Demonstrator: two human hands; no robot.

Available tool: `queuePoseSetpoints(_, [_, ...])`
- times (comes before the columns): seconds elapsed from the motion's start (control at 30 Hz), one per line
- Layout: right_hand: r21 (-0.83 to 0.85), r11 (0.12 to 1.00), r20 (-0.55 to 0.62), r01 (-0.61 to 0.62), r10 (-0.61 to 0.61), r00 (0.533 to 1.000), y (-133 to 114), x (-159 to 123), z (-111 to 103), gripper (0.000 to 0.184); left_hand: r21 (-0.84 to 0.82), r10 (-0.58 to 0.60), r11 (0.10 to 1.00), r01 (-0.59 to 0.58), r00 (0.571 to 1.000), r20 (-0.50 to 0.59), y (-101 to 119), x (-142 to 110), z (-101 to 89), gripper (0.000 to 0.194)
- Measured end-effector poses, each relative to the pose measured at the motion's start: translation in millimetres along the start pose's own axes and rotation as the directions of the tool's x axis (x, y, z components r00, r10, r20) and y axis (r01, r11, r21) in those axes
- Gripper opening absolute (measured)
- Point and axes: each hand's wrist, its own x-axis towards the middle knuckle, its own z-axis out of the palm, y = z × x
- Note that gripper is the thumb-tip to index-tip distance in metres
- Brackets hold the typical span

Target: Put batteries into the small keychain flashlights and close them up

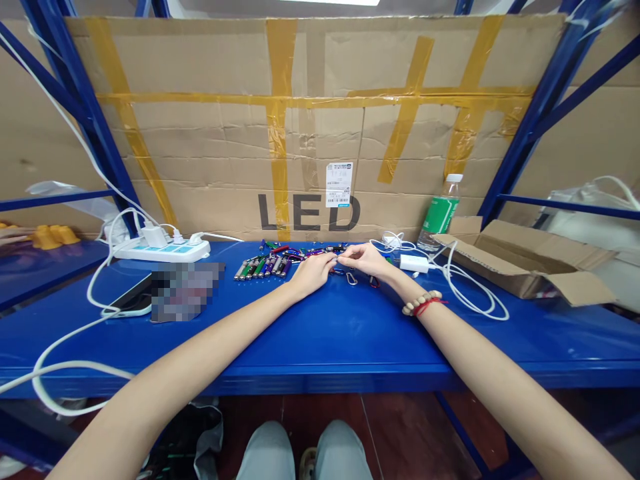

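Note:
Above the middle of the blue shelf top, my left hand (314, 273) and my right hand (367, 260) meet, fingertips pinched close together. Whatever is between them is too small and covered to make out. To the left of my left hand lies a neat row of small metal cylinders (264, 268), like mini flashlights, in green, silver and purple. Behind both hands is a loose pile of similar colourful pieces (283, 249), partly hidden. A silver carabiner clip (352, 279) lies just under my right hand, and a dark red-black clip (373, 282) is beside my right wrist.
On the left stand a white power strip (165, 250) with plugs and a phone (131, 295). To the right are a white charger (414, 263) with looped cable, a green-labelled bottle (441, 213) and an open cardboard box (520, 263). A large cardboard sheet (225, 147) closes the back.

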Motion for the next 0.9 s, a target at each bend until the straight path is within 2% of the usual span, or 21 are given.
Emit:
queuePoseSetpoints(0.57, [0.084, 0.994, -0.014, -0.066, 0.067, 0.998, 0.9, -1.4, 2.7, 0.041, 0.067, -0.105, 0.992, 0.103, 0.994, 0.022, 2.5, 1.3, -0.3, 0.023])
queuePoseSetpoints(0.9, [0.136, 0.987, 0.016, -0.086, 0.084, 0.996, -2.7, -2.1, -3.1, 0.040, -0.032, -0.040, 0.999, 0.041, 0.999, 0.036, -0.9, 2.4, 0.1, 0.025])
